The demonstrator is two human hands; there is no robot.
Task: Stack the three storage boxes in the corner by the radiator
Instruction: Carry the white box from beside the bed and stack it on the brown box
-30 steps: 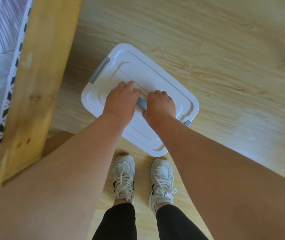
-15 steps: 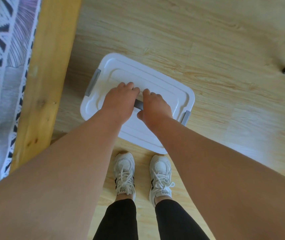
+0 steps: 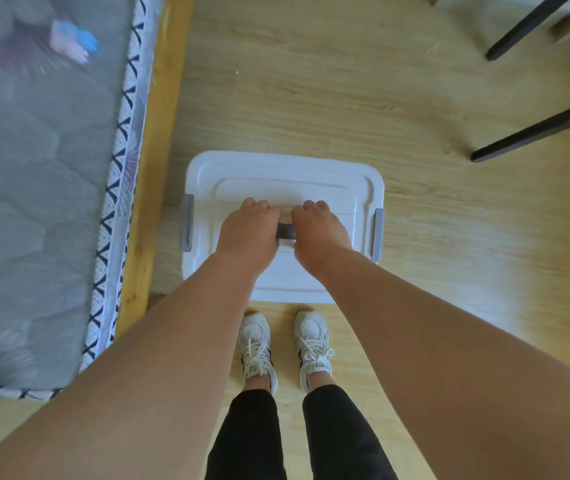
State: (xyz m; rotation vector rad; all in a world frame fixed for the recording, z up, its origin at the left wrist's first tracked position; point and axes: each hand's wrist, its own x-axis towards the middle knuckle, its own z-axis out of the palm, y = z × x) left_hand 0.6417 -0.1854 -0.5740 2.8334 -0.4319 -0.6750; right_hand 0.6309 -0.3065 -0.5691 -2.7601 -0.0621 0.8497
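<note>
A white storage box (image 3: 311, 174) with a lid and grey side clips is below me, just ahead of my shoes. A grey carry handle (image 3: 286, 231) crosses the middle of its lid. My left hand (image 3: 247, 233) and my right hand (image 3: 318, 233) are both closed around that handle, side by side, knuckles up. Whether the box rests on the wooden floor or hangs just above it, I cannot tell. Only one box is in view; no radiator shows.
A bed with a grey patterned mattress (image 3: 34, 188) and a wooden frame (image 3: 159, 133) runs along the left, close to the box. Black furniture legs (image 3: 536, 129) stand at the upper right. My white shoes (image 3: 256, 348) are right behind the box. Light wooden floor (image 3: 311, 81) stretches ahead.
The box has turned from a slant to square in front of me, both hands still on the handle. The view has swung: more of the bed and the black legs now show.
</note>
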